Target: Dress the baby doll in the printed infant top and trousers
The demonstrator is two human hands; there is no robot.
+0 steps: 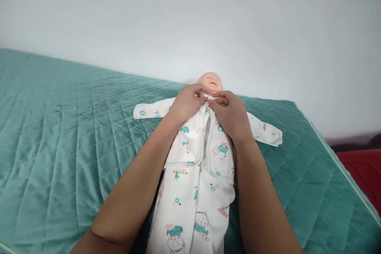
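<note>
A baby doll (pixel 210 81) lies on its back, its head toward the wall. It wears a white printed jacket (pixel 190 145) with long sleeves spread out to both sides, and matching white trousers (pixel 181 202). The jacket front hangs partly apart below the collar, with a fastener visible lower on its left edge. My left hand (pixel 190 101) pinches the jacket's collar just under the doll's chin. My right hand (pixel 229 111) pinches the other side of the collar, its fingertips close to the left ones. The spot between my fingertips is mostly hidden.
A green quilted cover (pixel 74 139) lies under the doll, wrinkled at the left. Behind it rises a plain pale wall (pixel 178 20). Past the cover's right edge stands a red object (pixel 361 170), perhaps a seat.
</note>
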